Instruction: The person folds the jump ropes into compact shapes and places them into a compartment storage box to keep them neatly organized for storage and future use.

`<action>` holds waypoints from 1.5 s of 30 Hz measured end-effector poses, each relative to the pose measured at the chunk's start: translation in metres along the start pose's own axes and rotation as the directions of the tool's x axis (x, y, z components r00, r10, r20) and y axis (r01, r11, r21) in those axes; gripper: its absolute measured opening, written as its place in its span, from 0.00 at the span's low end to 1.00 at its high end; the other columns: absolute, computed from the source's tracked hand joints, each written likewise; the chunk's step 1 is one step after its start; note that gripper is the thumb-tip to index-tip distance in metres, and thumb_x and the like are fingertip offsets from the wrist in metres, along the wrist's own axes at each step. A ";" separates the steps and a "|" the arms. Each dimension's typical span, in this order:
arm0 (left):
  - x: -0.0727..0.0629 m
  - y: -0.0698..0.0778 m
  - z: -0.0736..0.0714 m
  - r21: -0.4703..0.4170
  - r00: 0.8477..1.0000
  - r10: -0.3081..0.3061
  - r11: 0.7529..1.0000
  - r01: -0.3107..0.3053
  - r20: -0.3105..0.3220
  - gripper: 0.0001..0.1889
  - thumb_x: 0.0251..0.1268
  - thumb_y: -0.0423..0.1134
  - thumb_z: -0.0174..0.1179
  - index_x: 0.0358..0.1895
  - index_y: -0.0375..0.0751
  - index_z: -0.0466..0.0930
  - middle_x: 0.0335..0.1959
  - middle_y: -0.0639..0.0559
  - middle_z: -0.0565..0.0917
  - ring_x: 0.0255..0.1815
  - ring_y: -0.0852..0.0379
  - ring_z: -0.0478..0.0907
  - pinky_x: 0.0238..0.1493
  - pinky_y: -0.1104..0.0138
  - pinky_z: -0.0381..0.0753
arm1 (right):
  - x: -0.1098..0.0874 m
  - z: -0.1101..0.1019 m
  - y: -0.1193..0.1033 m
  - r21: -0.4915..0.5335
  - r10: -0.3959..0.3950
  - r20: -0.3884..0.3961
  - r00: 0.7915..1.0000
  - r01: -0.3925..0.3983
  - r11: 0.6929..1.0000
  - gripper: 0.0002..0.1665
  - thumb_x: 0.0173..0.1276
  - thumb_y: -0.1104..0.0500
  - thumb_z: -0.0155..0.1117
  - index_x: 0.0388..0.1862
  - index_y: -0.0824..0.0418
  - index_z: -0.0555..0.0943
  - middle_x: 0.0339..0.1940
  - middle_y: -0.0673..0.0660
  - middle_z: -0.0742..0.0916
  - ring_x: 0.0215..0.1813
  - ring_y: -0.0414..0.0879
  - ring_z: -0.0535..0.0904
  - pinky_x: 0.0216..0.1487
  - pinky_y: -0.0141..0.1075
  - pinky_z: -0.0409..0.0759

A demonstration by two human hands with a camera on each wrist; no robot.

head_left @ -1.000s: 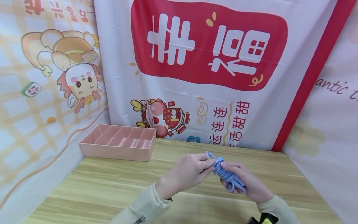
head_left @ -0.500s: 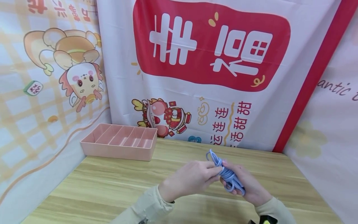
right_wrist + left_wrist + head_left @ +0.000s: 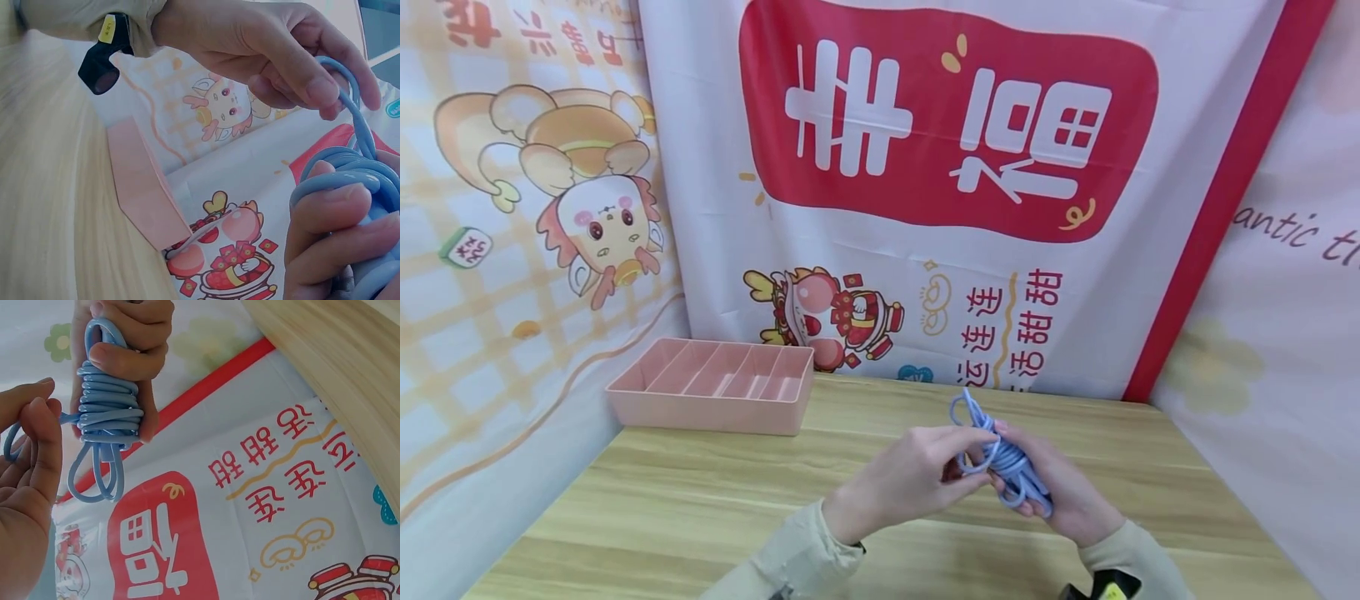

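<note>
In the head view, a blue cord (image 3: 1017, 468) is coiled into a bundle, its middle wrapped with several turns and loops sticking out at both ends. My right hand (image 3: 1072, 496) grips the bundle from the right, fingers curled round its lower part. Beside it, my left hand (image 3: 904, 475) pinches a strand between thumb and fingers. The left wrist view shows that strand running from the wraps (image 3: 109, 403) into the left hand (image 3: 31, 481); its far end is partly hidden by the fingers. Both hands are above the table.
A pink tray with compartments (image 3: 703, 412) stands at the back left of the wooden table (image 3: 715, 483). Printed cloth (image 3: 925, 242) hangs behind the table and along both sides. A black device with a yellow label (image 3: 1105, 586) is on the right wrist.
My left fingers have shifted right along the bundle and spread apart, with a loop of cord now arching at them. More loops show at the bundle's upper end. The right hand keeps its grip.
</note>
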State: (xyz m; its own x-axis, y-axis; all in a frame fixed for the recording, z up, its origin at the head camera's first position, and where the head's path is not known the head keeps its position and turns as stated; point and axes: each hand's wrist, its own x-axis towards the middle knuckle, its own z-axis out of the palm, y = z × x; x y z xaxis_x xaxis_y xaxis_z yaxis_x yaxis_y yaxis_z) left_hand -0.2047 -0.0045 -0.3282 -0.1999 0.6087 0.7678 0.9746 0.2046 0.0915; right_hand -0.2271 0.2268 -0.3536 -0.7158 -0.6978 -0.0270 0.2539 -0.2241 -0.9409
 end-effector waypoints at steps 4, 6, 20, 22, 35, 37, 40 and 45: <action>0.003 0.002 0.000 -0.068 0.998 -0.017 0.998 0.013 -0.058 0.28 0.52 0.32 0.75 0.58 0.31 0.77 0.28 0.55 0.79 0.23 0.73 0.69 0.27 0.86 0.69 | 0.001 0.001 0.001 0.015 -0.030 0.059 0.998 0.029 0.999 0.25 0.83 0.45 0.36 0.52 0.59 0.77 0.33 0.54 0.84 0.22 0.38 0.74 0.18 0.25 0.72; 0.004 0.001 0.001 -0.111 0.997 -0.026 0.994 0.017 -0.079 0.28 0.51 0.32 0.75 0.57 0.29 0.78 0.28 0.54 0.81 0.24 0.74 0.71 0.28 0.85 0.71 | 0.002 0.002 0.001 0.021 -0.040 0.080 0.996 0.038 0.999 0.25 0.83 0.45 0.35 0.52 0.59 0.76 0.33 0.54 0.84 0.23 0.38 0.75 0.18 0.25 0.73; 0.000 -0.001 0.003 -0.370 0.999 -0.047 0.929 0.035 -0.025 0.23 0.53 0.23 0.71 0.54 0.27 0.77 0.27 0.48 0.85 0.18 0.72 0.74 0.20 0.81 0.75 | 0.002 0.002 0.005 0.026 -0.012 0.191 0.982 0.007 1.000 0.25 0.84 0.49 0.32 0.50 0.60 0.77 0.32 0.53 0.83 0.23 0.38 0.75 0.20 0.26 0.71; 0.001 -0.001 0.001 -0.323 0.998 -0.015 0.946 -0.003 -0.055 0.23 0.49 0.25 0.74 0.51 0.26 0.80 0.30 0.48 0.84 0.21 0.71 0.75 0.23 0.82 0.75 | 0.002 0.002 0.006 0.000 -0.009 0.202 0.979 0.009 1.000 0.25 0.84 0.50 0.31 0.49 0.59 0.77 0.31 0.52 0.84 0.23 0.38 0.75 0.20 0.25 0.70; 0.001 -0.002 0.002 -0.427 0.989 -0.009 0.903 -0.055 -0.146 0.11 0.51 0.19 0.70 0.40 0.26 0.84 0.33 0.40 0.87 0.19 0.67 0.78 0.20 0.78 0.77 | 0.005 0.008 0.011 -0.052 0.025 0.188 0.982 -0.016 0.999 0.25 0.83 0.48 0.34 0.48 0.59 0.79 0.31 0.53 0.84 0.19 0.35 0.72 0.17 0.24 0.68; 0.002 -0.002 0.002 -0.410 0.988 0.003 0.910 -0.068 -0.155 0.10 0.52 0.20 0.70 0.38 0.30 0.84 0.30 0.44 0.86 0.19 0.68 0.77 0.20 0.79 0.76 | 0.007 0.010 0.014 -0.070 0.039 0.211 0.977 -0.025 0.997 0.27 0.83 0.47 0.33 0.49 0.60 0.79 0.31 0.53 0.83 0.18 0.34 0.71 0.17 0.24 0.67; 0.003 0.000 0.002 -0.385 0.984 0.012 0.919 -0.082 -0.180 0.07 0.53 0.23 0.71 0.34 0.33 0.84 0.27 0.47 0.86 0.19 0.70 0.76 0.20 0.80 0.75 | 0.009 0.012 0.019 -0.111 0.053 0.238 0.970 -0.027 0.993 0.29 0.83 0.47 0.31 0.48 0.61 0.79 0.31 0.52 0.83 0.18 0.33 0.70 0.16 0.23 0.67; 0.004 -0.001 0.001 -0.333 0.972 0.014 0.938 -0.094 -0.235 0.03 0.62 0.30 0.68 0.33 0.34 0.84 0.27 0.49 0.86 0.20 0.70 0.76 0.21 0.81 0.74 | 0.009 0.013 0.021 -0.126 0.050 0.228 0.972 -0.022 0.992 0.26 0.83 0.49 0.32 0.44 0.59 0.78 0.29 0.52 0.81 0.18 0.34 0.70 0.17 0.23 0.67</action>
State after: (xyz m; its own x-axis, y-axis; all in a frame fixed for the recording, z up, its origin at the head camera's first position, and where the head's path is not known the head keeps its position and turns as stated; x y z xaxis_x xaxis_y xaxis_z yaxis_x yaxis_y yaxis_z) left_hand -0.2064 -0.0014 -0.3265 -0.1571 0.4140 0.8966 0.9668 -0.1207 0.2252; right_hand -0.2198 0.2074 -0.3688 -0.5353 -0.8446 0.0032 0.1854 -0.1212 -0.9752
